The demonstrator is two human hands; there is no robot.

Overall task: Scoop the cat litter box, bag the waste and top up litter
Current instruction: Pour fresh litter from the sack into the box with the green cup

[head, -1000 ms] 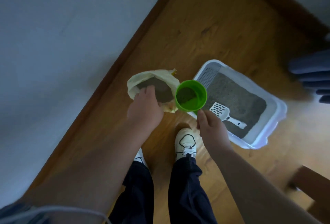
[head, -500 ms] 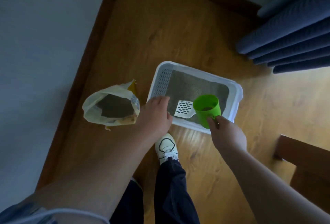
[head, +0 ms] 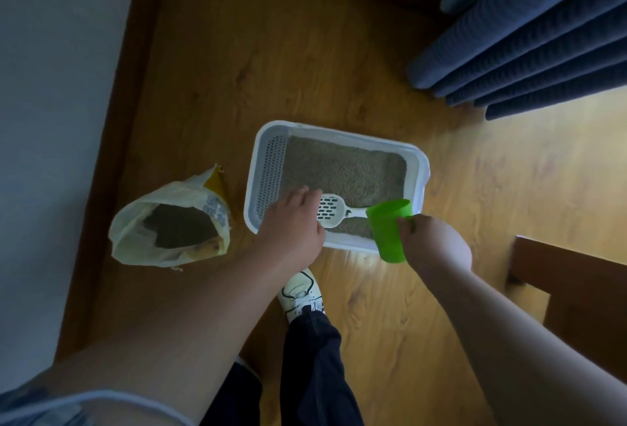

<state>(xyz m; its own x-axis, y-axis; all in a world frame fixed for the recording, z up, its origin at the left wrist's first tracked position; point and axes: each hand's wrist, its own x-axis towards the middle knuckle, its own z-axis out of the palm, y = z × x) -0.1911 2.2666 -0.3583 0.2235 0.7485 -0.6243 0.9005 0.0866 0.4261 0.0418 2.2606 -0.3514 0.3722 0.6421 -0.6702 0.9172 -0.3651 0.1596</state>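
A green cup (head: 390, 229) is being gripped by the right hand (head: 432, 246) over the litter box (head: 420, 167) on the floor; the left hand (head: 293, 222), loosely open, is being held beside the white scoop (head: 334, 210).

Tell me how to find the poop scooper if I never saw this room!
Look at the white litter box on the wooden floor near the blue curtain. The scoop lies on the grey litter by the box's near edge, between the two hands. It's white with slots, unlike the plain green cup.
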